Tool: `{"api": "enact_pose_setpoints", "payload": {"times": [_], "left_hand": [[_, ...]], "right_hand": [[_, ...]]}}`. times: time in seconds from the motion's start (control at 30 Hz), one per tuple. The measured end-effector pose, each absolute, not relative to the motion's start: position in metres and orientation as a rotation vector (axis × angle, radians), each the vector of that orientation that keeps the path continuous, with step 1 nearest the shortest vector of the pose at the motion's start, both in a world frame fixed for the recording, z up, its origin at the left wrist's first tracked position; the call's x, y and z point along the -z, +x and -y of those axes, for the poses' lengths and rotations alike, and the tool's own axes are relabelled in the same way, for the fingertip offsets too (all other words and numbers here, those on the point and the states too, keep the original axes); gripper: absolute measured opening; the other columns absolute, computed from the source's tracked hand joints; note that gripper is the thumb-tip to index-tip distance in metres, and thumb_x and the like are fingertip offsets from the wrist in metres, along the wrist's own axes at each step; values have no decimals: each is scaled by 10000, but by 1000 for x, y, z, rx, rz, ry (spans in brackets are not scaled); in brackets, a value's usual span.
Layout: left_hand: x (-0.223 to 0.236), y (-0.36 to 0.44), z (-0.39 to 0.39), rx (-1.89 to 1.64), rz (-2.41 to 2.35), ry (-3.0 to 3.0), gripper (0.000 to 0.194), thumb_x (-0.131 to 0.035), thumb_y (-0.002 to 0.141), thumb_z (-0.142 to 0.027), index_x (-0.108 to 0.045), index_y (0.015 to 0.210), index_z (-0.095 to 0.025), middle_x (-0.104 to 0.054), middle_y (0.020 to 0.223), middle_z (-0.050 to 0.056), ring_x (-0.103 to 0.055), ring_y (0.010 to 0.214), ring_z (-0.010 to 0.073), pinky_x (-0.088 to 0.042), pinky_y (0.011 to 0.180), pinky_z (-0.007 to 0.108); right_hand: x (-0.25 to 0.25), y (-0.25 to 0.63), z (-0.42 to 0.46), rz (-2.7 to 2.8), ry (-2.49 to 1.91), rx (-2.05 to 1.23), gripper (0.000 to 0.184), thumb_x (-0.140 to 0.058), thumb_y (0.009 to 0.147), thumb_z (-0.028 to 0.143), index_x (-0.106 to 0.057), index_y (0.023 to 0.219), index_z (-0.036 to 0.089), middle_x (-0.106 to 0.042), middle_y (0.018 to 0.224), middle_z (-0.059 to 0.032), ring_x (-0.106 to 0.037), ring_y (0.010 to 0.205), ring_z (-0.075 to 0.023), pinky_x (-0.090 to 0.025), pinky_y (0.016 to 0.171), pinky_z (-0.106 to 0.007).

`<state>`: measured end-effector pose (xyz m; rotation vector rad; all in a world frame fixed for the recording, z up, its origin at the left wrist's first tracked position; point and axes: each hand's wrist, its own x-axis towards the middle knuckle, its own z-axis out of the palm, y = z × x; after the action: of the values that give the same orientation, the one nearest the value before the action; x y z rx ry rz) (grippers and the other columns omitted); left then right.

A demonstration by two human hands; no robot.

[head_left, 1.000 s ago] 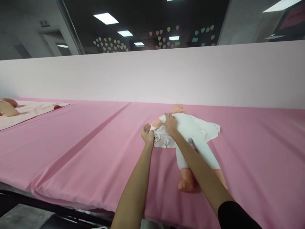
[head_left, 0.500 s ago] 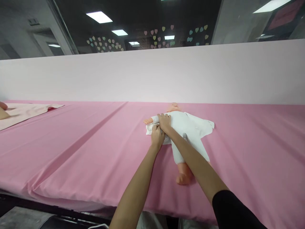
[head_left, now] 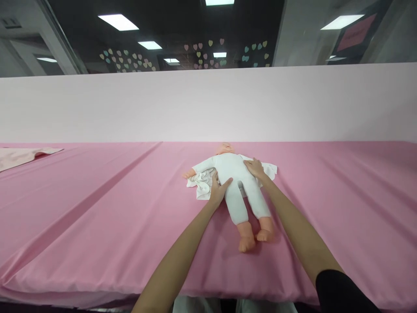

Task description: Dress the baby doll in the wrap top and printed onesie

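Observation:
A baby doll [head_left: 230, 167] with a white cloth body lies on its back, head toward the wall and bare feet toward me. Under it a white baby garment [head_left: 203, 184] is spread, crumpled on the left and showing past the doll on the right. My left hand [head_left: 219, 189] rests at the doll's left-side hip, thumb apart from the fingers. On the other side of the trunk, my right hand [head_left: 256, 168] lies with its fingers flat on the doll's side. The doll's arm on the right is mostly hidden.
A pink sheet [head_left: 114, 230] covers the padded surface, with creases across it. At the far left lies a pale pink cloth [head_left: 22, 157]. A white wall panel [head_left: 195, 106] runs along the back, below dark glass with heart stickers.
My right hand has moved from the doll's left-side arm across to its right side. The garment no longer covers the doll's front. My left hand has opened and come to the hip.

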<state>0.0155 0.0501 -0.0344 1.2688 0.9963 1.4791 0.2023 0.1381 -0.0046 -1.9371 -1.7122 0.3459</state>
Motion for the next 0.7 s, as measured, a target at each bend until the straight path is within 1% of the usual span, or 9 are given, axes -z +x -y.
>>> {"api": "enact_pose_setpoints", "payload": {"times": [0.07, 0.13, 0.23, 0.3, 0.37, 0.47, 0.53, 0.63, 0.7], "left_hand": [[35, 17, -50, -1391, -864, 1149, 743, -704, 695, -366, -324, 1321, -243, -492, 1295, 110, -528, 1127, 223, -477, 908, 365], [35, 17, -49, -1348, -796, 1118, 803, -724, 677, -333, -288, 1348, -265, -474, 1323, 106, -530, 1127, 226, -495, 888, 359], [35, 19, -45, -1358, -762, 1121, 869, -737, 653, -257, -253, 1374, -302, -420, 1379, 82, -502, 1166, 228, -506, 882, 338], [34, 21, -44, -1401, -792, 1077, 903, -733, 636, -202, -242, 1385, -317, -394, 1401, 70, -493, 1176, 230, -511, 871, 325], [32, 22, -43, -1441, -848, 995, 943, -720, 610, -138, -232, 1392, -335, -398, 1399, 62, -509, 1156, 233, -519, 848, 321], [25, 20, -42, -1459, -906, 869, 972, -693, 582, -75, -233, 1393, -352, -470, 1340, 53, -565, 1073, 236, -535, 789, 329], [20, 15, -39, -1463, -941, 817, 956, -686, 573, -62, -268, 1385, -343, -511, 1297, 53, -591, 1021, 236, -539, 750, 325], [15, 6, -34, -1468, -990, 774, 919, -691, 552, -44, -345, 1358, -321, -521, 1285, 56, -613, 963, 232, -537, 725, 317], [14, -1, -31, -1476, -990, 758, 894, -696, 547, -34, -386, 1336, -316, -519, 1288, 53, -622, 934, 223, -534, 739, 319]], "right_hand": [[21, 214, -135, 1708, -1972, -331, 471, -278, 905, 504, -544, 1241, 305, -175, 1496, -88, -78, 1374, -348, -122, 1043, -583], [34, 216, -133, 1794, -1968, -221, 459, -349, 892, 489, -438, 1320, 349, -92, 1511, -93, -4, 1377, -355, -102, 1028, -610], [44, 209, -133, 1860, -2043, -110, 614, -428, 854, 515, -200, 1411, 399, -2, 1511, -138, 64, 1359, -401, -139, 947, -681], [45, 204, -136, 1854, -2093, -110, 666, -418, 840, 559, -132, 1421, 405, 24, 1506, -164, 69, 1347, -430, -174, 900, -702], [44, 202, -138, 1842, -2107, -108, 664, -396, 839, 577, -123, 1421, 408, 20, 1504, -172, 60, 1342, -446, -195, 878, -707], [43, 203, -138, 1828, -2107, -94, 619, -333, 873, 534, -97, 1428, 395, -3, 1508, -150, 39, 1347, -437, -208, 885, -703], [44, 207, -136, 1809, -2101, -81, 573, -280, 902, 451, -90, 1436, 369, -19, 1513, -117, 23, 1355, -416, -203, 918, -689], [47, 212, -135, 1710, -2112, -78, 542, -229, 903, 289, -160, 1441, 289, -78, 1512, -84, -4, 1359, -400, -176, 990, -642], [50, 217, -135, 1652, -2115, -88, 548, -238, 889, 262, -197, 1435, 251, -108, 1510, -72, -16, 1355, -408, -159, 1021, -614]]}}
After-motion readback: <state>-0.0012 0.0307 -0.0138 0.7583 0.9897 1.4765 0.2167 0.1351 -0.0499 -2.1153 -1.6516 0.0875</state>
